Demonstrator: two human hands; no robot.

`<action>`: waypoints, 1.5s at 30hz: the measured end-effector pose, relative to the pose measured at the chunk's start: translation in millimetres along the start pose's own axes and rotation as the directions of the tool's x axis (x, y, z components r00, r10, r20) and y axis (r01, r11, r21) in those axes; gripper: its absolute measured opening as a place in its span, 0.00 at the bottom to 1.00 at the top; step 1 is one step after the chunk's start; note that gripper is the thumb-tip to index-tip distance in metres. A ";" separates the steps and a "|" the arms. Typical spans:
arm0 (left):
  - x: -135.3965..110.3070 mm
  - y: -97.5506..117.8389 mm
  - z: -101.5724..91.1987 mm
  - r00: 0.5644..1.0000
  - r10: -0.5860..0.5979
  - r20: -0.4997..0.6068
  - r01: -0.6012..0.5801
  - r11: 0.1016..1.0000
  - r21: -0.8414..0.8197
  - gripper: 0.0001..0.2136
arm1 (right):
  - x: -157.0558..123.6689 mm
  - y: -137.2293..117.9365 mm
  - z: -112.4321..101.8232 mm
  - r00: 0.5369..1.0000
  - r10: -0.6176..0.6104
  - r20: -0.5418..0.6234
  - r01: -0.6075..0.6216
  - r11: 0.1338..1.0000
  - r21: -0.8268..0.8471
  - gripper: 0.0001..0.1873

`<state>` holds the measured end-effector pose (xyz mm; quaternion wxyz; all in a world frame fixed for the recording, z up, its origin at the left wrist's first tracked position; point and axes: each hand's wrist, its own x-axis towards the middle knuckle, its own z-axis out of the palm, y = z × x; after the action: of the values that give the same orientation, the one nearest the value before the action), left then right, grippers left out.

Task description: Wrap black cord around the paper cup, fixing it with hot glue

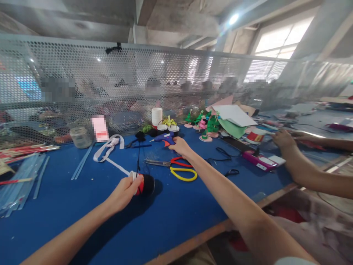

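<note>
My left hand is closed around a small paper cup wrapped in red and black, tipped on its side above the blue table. Black yarn runs up from the cup, and a white ribbon trails away behind it. Farther out, my right hand has its fingers wrapped round the handle of a blue glue gun with an orange trigger, its nozzle pointing left. Scissors with one red and one yellow handle lie just below my right wrist.
Clear glue sticks lie at the left beside a plastic jar. Small green tree ornaments, paper sheets and a purple device are at the right. A co-worker's hand reaches in there. Perforated metal screen stands behind.
</note>
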<state>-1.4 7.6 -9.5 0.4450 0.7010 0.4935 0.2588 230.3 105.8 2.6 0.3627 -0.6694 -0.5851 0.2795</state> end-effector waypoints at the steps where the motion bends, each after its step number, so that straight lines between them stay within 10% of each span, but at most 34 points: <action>1: 1.6 0.5 -0.1 1.000 -0.006 -0.005 0.006 1.000 -0.017 0.20 | -7.2 -4.4 -3.2 0.999 -0.039 0.014 0.038 0.998 0.045 0.13; 10: 11.0 -2.4 -3.3 0.982 -0.133 -0.132 0.092 0.956 -0.277 0.20 | -79.3 -28.4 -3.5 0.904 -0.306 0.298 0.204 0.922 0.328 0.10; 15: 11.0 -10.2 -4.5 0.978 -0.129 -0.162 0.063 0.932 -0.358 0.17 | -104.4 -33.0 0.7 0.855 -0.319 0.410 0.257 0.946 0.199 0.08; 28: 12.3 -0.5 -2.1 0.956 -0.251 -0.154 0.167 0.892 -0.420 0.18 | -122.9 -32.0 4.5 0.834 -0.507 0.215 0.535 0.839 -0.099 0.03; 45: 14.8 -3.0 0.1 0.931 -0.291 -0.218 0.180 0.891 -0.418 0.16 | -129.6 -31.7 5.6 0.829 -0.499 0.252 0.548 0.816 -0.185 0.04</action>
<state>2.9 21.6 -13.3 0.5312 0.4896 0.5709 0.3902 186.8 -19.4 18.6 0.2806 -0.4919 -0.8094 0.1555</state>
